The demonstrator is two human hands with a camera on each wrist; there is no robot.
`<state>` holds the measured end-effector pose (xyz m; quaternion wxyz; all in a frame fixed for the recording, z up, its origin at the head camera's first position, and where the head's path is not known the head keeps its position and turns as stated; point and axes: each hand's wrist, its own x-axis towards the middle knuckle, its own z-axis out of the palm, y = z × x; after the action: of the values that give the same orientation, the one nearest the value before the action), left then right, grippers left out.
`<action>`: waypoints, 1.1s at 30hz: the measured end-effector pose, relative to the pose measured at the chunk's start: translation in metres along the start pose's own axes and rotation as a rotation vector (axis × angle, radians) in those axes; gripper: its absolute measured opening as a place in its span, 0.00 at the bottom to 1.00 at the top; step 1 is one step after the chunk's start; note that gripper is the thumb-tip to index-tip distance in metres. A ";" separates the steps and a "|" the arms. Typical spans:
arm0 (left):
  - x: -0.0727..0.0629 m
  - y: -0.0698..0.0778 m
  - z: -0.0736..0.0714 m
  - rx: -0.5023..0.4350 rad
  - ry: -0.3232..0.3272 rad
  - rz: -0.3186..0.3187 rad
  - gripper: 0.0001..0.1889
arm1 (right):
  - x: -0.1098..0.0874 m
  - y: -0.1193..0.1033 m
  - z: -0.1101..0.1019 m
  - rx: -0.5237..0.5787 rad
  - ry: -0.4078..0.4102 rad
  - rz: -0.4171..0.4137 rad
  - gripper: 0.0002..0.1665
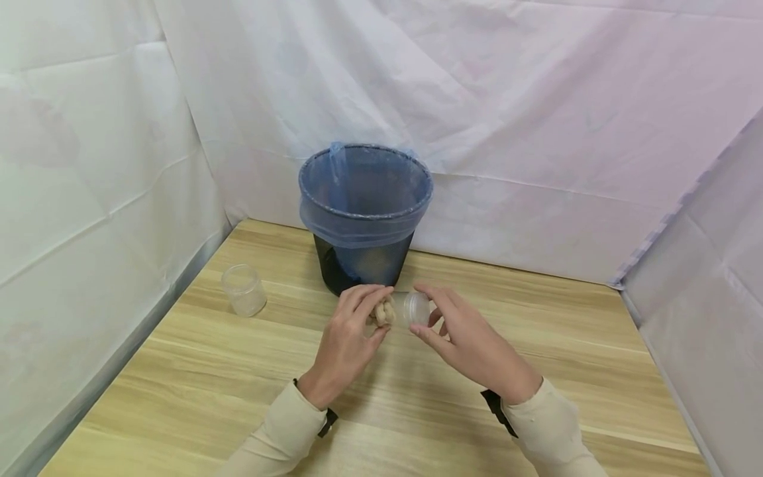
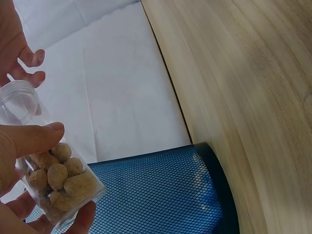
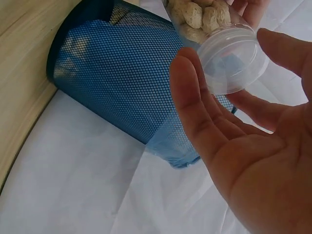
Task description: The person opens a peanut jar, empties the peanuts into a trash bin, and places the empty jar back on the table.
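A clear jar (image 2: 92,183) of unshelled peanuts (image 2: 57,176) lies tipped sideways above the table, its translucent lid (image 3: 233,61) towards the right. My left hand (image 1: 344,341) grips the jar around its peanut-filled end, thumb across the near side. Around the lid, my right hand (image 1: 471,336) has its thumb and fingers on opposite edges, with the palm behind it. The peanuts sit at the jar's left end, partly covered by the left fingers in the head view.
Just beyond the hands stands a dark mesh wastebasket (image 1: 330,265) lined with a blue bag (image 1: 363,228). A second clear jar (image 1: 244,291) stands at the left on the wooden table (image 1: 197,391). White cloth (image 1: 507,119) hangs behind and at both sides.
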<state>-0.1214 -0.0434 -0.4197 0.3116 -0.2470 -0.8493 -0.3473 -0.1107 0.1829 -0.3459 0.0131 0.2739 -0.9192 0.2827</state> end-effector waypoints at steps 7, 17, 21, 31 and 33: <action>0.001 -0.002 0.000 -0.011 -0.001 -0.006 0.38 | -0.001 0.001 -0.002 -0.097 0.078 -0.149 0.38; 0.000 -0.001 0.001 -0.029 -0.026 -0.027 0.37 | -0.003 0.004 -0.003 -0.163 0.129 -0.243 0.41; 0.001 0.000 0.002 -0.033 -0.031 -0.027 0.37 | -0.004 0.006 -0.004 -0.169 0.139 -0.275 0.43; -0.001 0.001 0.003 -0.061 -0.086 -0.053 0.38 | -0.005 0.009 -0.006 -0.205 0.159 -0.319 0.46; -0.002 0.001 0.002 -0.079 -0.108 -0.062 0.38 | -0.006 0.010 -0.006 -0.212 0.163 -0.334 0.47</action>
<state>-0.1207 -0.0416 -0.4222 0.2446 -0.2508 -0.8578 -0.3762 -0.1119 0.1958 -0.3471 0.1626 0.3958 -0.8815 0.1996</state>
